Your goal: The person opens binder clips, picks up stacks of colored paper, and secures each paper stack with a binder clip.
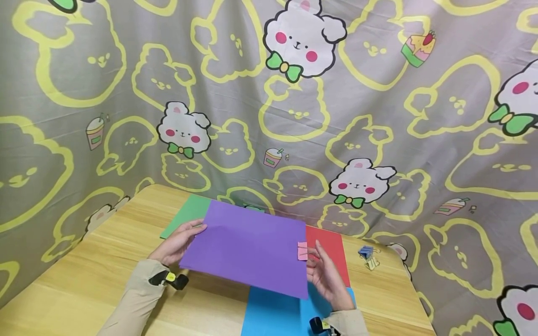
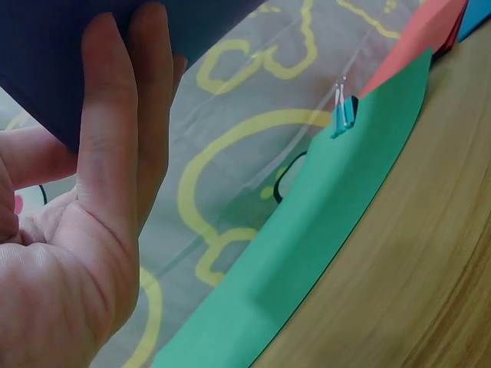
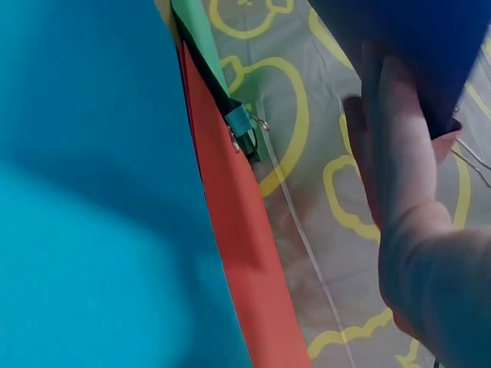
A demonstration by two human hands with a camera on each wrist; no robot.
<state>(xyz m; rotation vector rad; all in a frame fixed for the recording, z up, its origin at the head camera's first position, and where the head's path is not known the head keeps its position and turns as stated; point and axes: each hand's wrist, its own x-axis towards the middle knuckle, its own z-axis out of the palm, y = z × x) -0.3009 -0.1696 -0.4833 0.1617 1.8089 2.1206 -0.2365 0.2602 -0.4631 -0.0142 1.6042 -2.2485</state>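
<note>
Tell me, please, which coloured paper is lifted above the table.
The purple paper, with the pink clip on its edge; the left hand grips it. The green paper, red paper and blue paper lie lower.

No words or numbers can be read, small yellow rectangular sticker seen on black wrist camera by beige fabric left sleeve, any marking too small to be deciphered
</note>
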